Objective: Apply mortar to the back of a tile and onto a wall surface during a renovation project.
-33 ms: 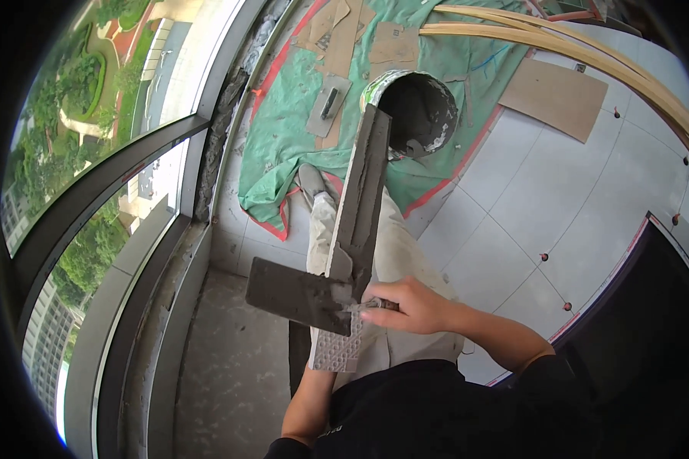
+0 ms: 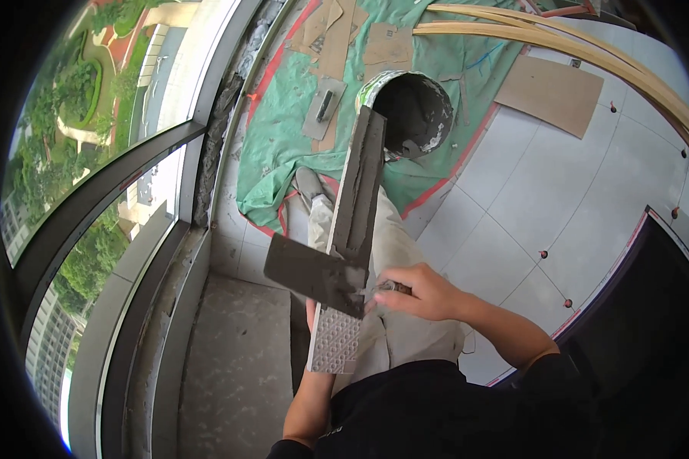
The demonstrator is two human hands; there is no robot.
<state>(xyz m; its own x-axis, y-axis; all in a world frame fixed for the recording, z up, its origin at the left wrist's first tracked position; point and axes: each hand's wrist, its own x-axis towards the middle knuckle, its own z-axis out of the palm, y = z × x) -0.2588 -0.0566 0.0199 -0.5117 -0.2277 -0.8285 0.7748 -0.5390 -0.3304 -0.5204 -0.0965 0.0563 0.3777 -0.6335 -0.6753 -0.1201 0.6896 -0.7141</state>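
In front of my body a long narrow tile strip slopes up and away, its dimpled back facing up. Grey mortar covers most of that back; the near end is bare. My left hand grips the strip from beneath at its near end, mostly hidden, with fingers showing at the left edge. My right hand is closed round the handle of a flat trowel. The mortar-smeared blade lies across the strip, where mortar meets bare back, and sticks out to the left.
Beyond the strip a bucket of mortar stands on a green sheet. A second trowel, cardboard and long wooden strips lie about. Windows line the left; pale floor tiles with red-topped pegs spread right.
My right hand and the trowel have shifted a little up the strip and to the right. The mortar ahead of the blade looks smoother. My left hand keeps its hold.
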